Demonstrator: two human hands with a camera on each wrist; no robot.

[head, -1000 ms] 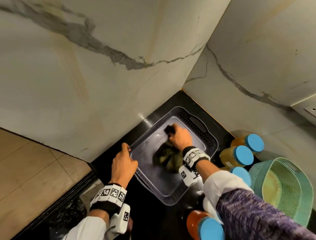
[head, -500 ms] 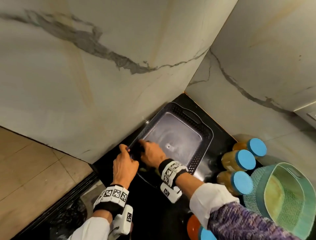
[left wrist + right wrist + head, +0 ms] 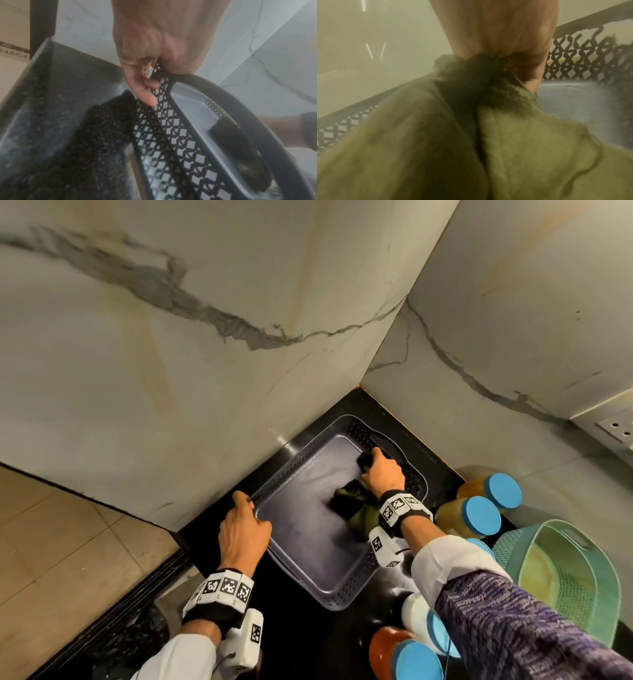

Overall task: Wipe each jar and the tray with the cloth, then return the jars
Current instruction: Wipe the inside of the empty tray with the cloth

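A dark grey perforated tray (image 3: 301,529) lies on the black counter in the wall corner, holding no jars. My left hand (image 3: 241,530) grips its near-left rim; in the left wrist view the fingers (image 3: 147,86) curl over the mesh wall (image 3: 171,135). My right hand (image 3: 380,474) holds the olive-green cloth (image 3: 356,501) bunched against the tray floor at the far handle end. In the right wrist view the cloth (image 3: 505,135) fills most of the picture under the hand. Jars with blue lids (image 3: 481,515) stand on the counter to the right of the tray.
A green mesh basket (image 3: 565,577) stands at the right. An orange jar with a blue lid (image 3: 400,652) and a white one (image 3: 418,611) sit near the front, under my right arm. Marble walls close in behind and to the left. The counter edge drops to a tiled floor at left.
My right hand has swept the cloth from the tray's near-left corner, beside my left hand, across to the far handle end. My left hand keeps its grip on the rim.
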